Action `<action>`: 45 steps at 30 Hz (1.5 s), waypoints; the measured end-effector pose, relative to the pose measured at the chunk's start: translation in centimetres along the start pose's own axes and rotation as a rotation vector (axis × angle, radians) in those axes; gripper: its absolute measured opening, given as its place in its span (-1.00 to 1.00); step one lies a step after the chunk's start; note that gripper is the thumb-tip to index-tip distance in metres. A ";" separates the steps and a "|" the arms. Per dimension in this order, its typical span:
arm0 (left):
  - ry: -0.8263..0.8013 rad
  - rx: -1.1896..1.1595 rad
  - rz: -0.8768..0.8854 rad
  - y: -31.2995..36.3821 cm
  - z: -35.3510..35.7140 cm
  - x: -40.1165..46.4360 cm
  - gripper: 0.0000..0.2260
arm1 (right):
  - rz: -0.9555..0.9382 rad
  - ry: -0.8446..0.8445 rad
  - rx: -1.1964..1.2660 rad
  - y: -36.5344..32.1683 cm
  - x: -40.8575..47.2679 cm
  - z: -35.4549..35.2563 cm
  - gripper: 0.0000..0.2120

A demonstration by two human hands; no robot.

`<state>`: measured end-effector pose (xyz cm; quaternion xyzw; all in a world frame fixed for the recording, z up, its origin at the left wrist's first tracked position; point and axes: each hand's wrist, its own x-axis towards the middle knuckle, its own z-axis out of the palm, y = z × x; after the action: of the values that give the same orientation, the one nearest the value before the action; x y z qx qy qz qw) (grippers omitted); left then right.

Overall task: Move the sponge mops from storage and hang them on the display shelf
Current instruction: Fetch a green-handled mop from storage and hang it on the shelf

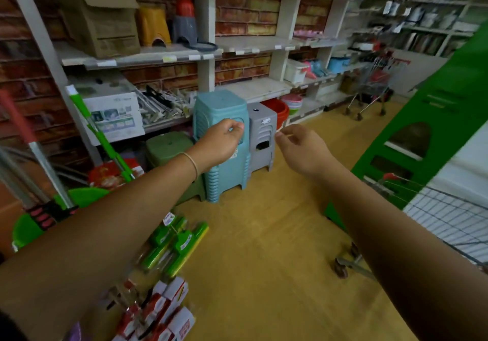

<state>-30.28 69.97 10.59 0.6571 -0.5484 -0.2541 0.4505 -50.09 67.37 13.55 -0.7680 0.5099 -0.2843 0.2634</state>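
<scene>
Neither the left hand (221, 140) nor the right hand (298, 142) holds anything (fingers loosely curled, each grip empty), while green sponge mops (174, 245) lie on the floor (264, 261) below, seemingly not yet hung.

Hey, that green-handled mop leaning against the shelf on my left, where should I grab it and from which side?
Probably mid-shaft on the green-handled mop, coming from its right with the left hand. The shaft is bare and slim there, tilts toward the shelf upright, and its foot sits among clutter by the green tub.
</scene>
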 end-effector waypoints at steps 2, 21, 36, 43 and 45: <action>-0.011 0.015 -0.001 0.0 -0.8 3.7 -0.80 | 0.011 0.007 -0.003 -0.6 3.4 0.3 -0.54; 0.019 0.150 -0.055 -4.2 -1.0 25.9 -0.74 | -0.100 0.049 0.118 3.1 29.8 4.7 -0.61; 0.269 0.151 -0.210 -6.6 -1.0 38.7 -0.85 | -0.303 -0.178 0.233 3.6 49.4 7.7 -0.71; 0.390 0.154 -0.309 -11.5 -5.6 40.2 -0.83 | -0.388 -0.326 0.274 1.0 53.8 13.1 -0.85; 0.446 0.134 -0.328 -13.1 -7.2 40.5 -0.87 | -0.408 -0.343 0.284 -0.1 54.7 14.9 -0.90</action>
<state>-6.97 33.72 9.00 0.8051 -0.3374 -0.1359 0.4685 -22.12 18.11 12.42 -0.8468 0.2484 -0.2660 0.3879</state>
